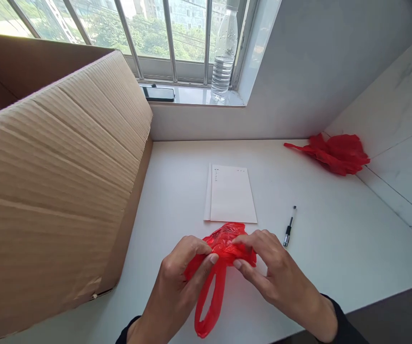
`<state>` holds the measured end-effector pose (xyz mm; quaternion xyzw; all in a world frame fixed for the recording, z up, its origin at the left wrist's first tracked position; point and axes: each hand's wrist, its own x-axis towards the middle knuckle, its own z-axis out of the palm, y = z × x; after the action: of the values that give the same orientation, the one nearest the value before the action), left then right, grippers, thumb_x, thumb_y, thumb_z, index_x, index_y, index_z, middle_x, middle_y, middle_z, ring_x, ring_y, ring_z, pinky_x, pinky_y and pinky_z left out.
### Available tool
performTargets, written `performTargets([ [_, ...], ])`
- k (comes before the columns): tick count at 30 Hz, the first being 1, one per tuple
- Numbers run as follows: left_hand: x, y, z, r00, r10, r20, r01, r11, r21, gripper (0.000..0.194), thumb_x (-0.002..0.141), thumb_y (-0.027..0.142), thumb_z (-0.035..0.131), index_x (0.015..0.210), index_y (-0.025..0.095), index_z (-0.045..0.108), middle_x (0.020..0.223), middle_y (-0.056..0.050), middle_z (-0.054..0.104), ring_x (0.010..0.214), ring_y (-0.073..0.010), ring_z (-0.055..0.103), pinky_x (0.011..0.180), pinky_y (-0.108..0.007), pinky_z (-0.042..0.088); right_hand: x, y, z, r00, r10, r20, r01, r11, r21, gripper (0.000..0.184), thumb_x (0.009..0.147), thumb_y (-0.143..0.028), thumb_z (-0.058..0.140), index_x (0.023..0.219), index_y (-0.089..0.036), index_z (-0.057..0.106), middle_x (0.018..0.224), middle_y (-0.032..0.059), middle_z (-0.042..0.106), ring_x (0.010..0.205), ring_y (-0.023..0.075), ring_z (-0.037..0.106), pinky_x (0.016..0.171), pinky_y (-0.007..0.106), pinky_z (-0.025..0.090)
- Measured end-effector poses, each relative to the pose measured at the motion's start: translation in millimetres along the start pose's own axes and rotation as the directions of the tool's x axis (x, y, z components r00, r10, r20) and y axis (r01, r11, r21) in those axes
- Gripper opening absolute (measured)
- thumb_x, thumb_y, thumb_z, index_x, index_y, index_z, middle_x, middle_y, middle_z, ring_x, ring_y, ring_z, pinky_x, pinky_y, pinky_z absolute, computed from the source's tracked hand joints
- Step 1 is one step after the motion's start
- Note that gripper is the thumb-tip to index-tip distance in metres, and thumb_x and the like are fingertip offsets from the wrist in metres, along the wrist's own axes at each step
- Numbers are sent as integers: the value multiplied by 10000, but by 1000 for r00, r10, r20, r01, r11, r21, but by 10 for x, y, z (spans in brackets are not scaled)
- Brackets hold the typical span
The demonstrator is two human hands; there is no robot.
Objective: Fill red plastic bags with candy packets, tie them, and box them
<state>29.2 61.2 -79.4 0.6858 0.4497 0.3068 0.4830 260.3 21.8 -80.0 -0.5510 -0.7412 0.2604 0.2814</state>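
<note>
Both hands hold a crumpled red plastic bag [223, 241] just above the white table [335, 239], near its front edge. My left hand [182, 277] pinches the bag's left side, thumb and fingers closed on the plastic. My right hand [274, 274] grips the bag's right side, fingers curled over the top. A looped handle of the bag [209, 306] hangs down between my wrists.
A large open cardboard box [55, 181] fills the left side. White sheets of paper [231, 193] lie beyond the bag, a black pen [289, 227] to their right. A second red bag [335, 153] sits at the back right corner. On the windowsill stand a water bottle [223, 57] and a phone [158, 93].
</note>
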Motion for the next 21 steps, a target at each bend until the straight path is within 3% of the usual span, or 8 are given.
performTargets([
  [3, -8, -2, -35, 996, -37, -82, 33, 998, -44, 201, 1023, 385, 551, 887, 258, 626, 860, 15, 623, 780, -147, 594, 715, -270, 477, 7, 11, -4, 997, 44, -69, -42, 998, 41, 80, 1042, -260, 522, 1065, -299, 587, 890, -20, 618, 813, 196, 540, 770, 373, 438],
  [6, -14, -25, -66, 971, -167, -171, 153, 984, -91, 241, 1010, 449, 558, 865, 265, 616, 822, 29, 625, 766, -148, 605, 689, -254, 487, -25, 37, -73, 954, 270, -132, -251, 957, 147, 90, 1024, -349, 533, 1040, -307, 611, 930, -10, 645, 837, 192, 574, 522, 275, 370],
  [8, -12, -25, -35, 961, -180, -208, 170, 983, -65, 192, 1017, 449, 542, 958, 285, 623, 951, 17, 661, 897, -166, 634, 750, -262, 515, -33, 31, -100, 918, 378, -116, -352, 915, 196, 133, 1015, -402, 525, 1047, -308, 614, 948, -8, 650, 806, 184, 570, 446, 262, 309],
  [9, -10, -16, -3, 966, -135, -219, 134, 991, -22, 151, 1021, 427, 537, 1066, 305, 614, 1075, 4, 662, 1010, -181, 630, 808, -279, 527, -29, 17, -101, 912, 398, -102, -372, 905, 206, 147, 1012, -417, 524, 1036, -302, 612, 939, -10, 646, 780, 178, 561, 453, 260, 316],
  [11, -3, 14, 78, 980, 46, -192, -20, 991, 133, 275, 1009, 362, 566, 1282, 344, 535, 1286, -22, 597, 1186, -209, 567, 917, -332, 521, -8, -25, -85, 916, 391, -93, -366, 907, 208, 180, 1000, -447, 545, 969, -280, 602, 860, -23, 616, 715, 163, 528, 493, 263, 334],
  [14, 22, 51, 145, 957, 270, -106, -223, 919, 325, 256, 987, 230, 593, 1223, 328, 573, 1202, -21, 604, 1134, -206, 550, 919, -350, 497, 10, -67, -66, 928, 363, -85, -336, 914, 227, 313, 1001, -506, 558, 826, -247, 550, 733, -40, 534, 646, 146, 467, 532, 276, 319],
  [17, 44, 42, 75, 943, 248, -222, -178, 940, 293, 123, 1002, 185, 566, 1031, 296, 612, 1035, 7, 623, 1036, -172, 569, 872, -307, 480, -35, -24, -105, 910, 400, -110, -357, 890, 284, 401, 1033, -523, 501, 753, -237, 480, 684, -44, 461, 626, 145, 412, 552, 284, 311],
  [21, 21, -1, -51, 904, 70, -422, 2, 986, 168, 37, 999, 287, 598, 1013, 308, 625, 1130, 11, 613, 1093, -168, 601, 912, -302, 480, -125, 101, -161, 859, 471, -202, -392, 857, 333, 356, 1053, -512, 471, 822, -245, 521, 746, -37, 504, 686, 153, 471, 640, 267, 402],
])
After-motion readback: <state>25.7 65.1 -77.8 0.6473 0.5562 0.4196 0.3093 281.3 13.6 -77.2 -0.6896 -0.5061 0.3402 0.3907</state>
